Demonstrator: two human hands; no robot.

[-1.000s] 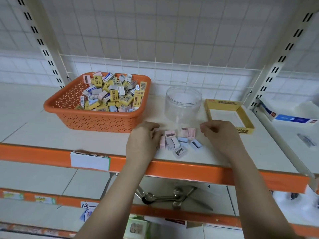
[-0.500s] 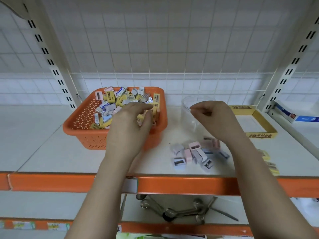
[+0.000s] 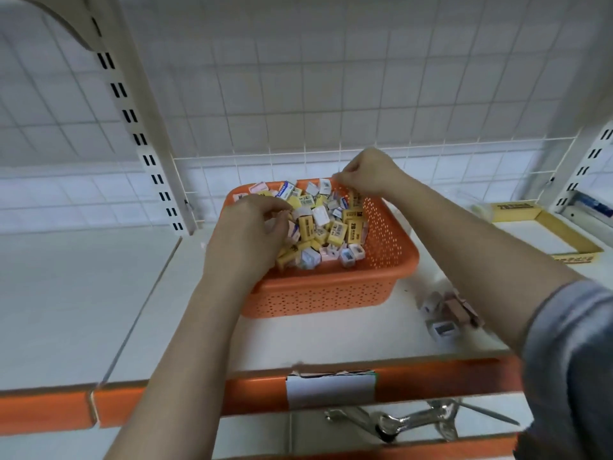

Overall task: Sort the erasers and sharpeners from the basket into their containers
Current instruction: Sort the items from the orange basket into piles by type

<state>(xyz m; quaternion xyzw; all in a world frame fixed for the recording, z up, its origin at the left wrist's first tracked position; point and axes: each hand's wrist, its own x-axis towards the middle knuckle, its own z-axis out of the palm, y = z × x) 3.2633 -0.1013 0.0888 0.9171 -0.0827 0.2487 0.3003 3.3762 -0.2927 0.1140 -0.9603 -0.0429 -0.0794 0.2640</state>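
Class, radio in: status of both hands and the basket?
Left hand digging in orange basket, grip unclear. Right hand curled over far rim. Loose sharpeners on shelf. Nothing in the way.

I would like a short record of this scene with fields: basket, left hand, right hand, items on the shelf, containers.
basket: orange basket on the white shelf, heaped with yellow erasers and small sharpeners
left hand: left hand in the basket, fingers curled among the pieces
right hand: right hand over the far rim, fingertips pinched; what it holds is unclear
items on the shelf: loose sharpeners right of the basket
containers: yellow tray at far right
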